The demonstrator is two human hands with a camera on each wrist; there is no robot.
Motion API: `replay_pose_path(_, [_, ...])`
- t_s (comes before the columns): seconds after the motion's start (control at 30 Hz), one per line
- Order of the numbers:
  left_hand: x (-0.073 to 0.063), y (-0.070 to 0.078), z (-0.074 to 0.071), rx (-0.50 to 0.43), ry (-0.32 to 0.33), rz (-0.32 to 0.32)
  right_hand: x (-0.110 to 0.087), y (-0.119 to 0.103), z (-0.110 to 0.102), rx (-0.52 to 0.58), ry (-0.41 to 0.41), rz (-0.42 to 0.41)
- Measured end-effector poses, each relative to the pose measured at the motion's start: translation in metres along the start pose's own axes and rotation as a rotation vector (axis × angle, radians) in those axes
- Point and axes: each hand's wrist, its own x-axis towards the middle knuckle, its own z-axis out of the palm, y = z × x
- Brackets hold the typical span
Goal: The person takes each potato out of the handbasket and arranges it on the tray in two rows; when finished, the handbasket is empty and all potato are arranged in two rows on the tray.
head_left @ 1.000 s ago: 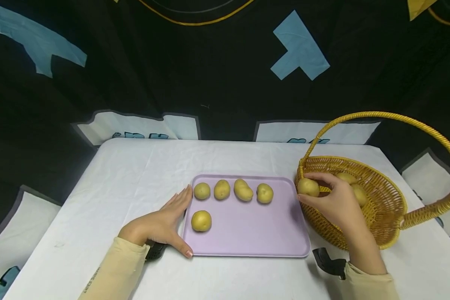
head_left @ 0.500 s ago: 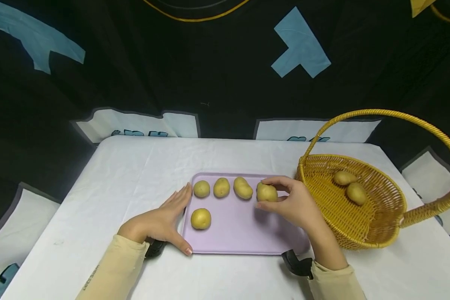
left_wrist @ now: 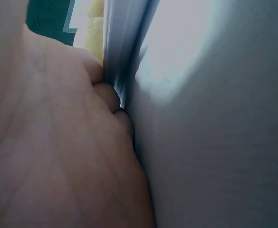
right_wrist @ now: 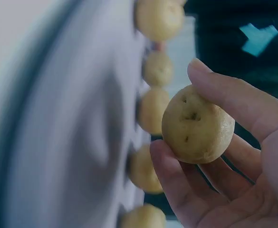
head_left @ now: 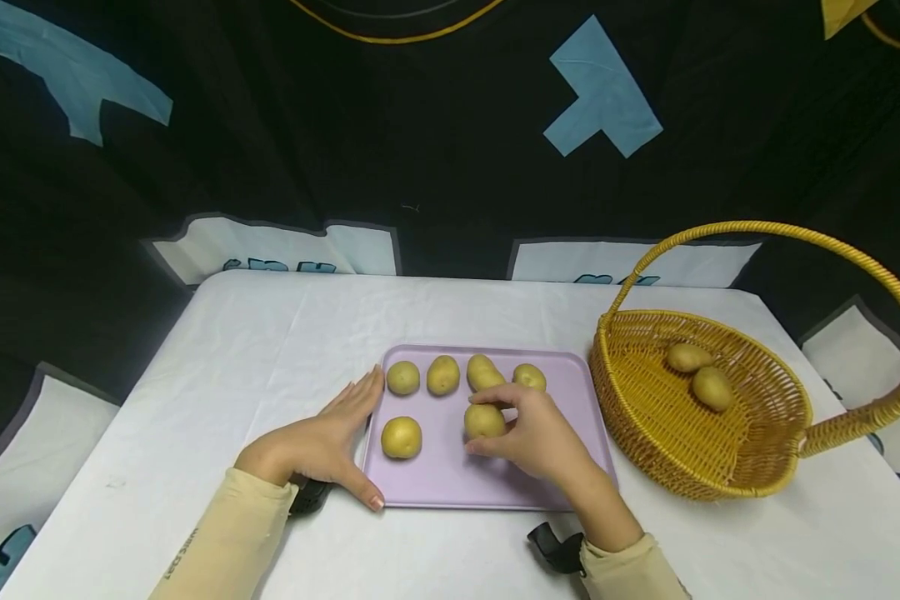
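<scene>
Lilac tray [head_left: 450,487] between your hands, one potato [right_wrist: 198,126] pinched over it

White cloth [head_left: 285,342] spreads around the tray, reaching well past its left edge and running along its near edge on your side. Just right of the tray stands your wicker basket [head_left: 630,433], its handle [head_left: 765,227] arching high; you cannot tell whether the two touch.

Your left hand [head_left: 322,442] lies against the tray's left edge, fingers stretched along the rim, thumb spread to the near corner, grasping nothing. Your right hand [head_left: 528,433] comes in across the tray's near edge, close to its right corner, with fingertips and thumb gripping the potato above the tray's middle, off the surface.

Four potatoes [head_left: 443,375] make a row along the tray's far side, the third partly hidden by your fingers. A fifth potato [head_left: 401,437] sits in front of the leftmost. Two more potatoes [head_left: 713,388] lie inside the basket, right of the tray.
</scene>
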Motion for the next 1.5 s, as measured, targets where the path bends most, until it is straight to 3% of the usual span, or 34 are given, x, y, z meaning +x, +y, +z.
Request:
replay_pose_path(0.27, [0.0, 0.001, -0.001, 0.009, -0.002, 0.004, 0.001, 0.003, 0.025, -0.09, -0.018, -0.099])
replay_pose_path(0.63, [0.0, -0.001, 0.0, 0.019, -0.001, 0.001, 0.002, 0.005, 0.035, -0.113, -0.048, -0.153])
replay_pose_path(1.17, [0.001, 0.0, 0.001, 0.016, -0.001, 0.011, 0.0, 0.005, 0.031, -0.115, -0.075, -0.094])
replay_pose_path(1.5, [0.001, 0.0, 0.001, 0.019, -0.005, -0.005, 0.001, 0.004, 0.015, 0.004, -0.104, -0.041])
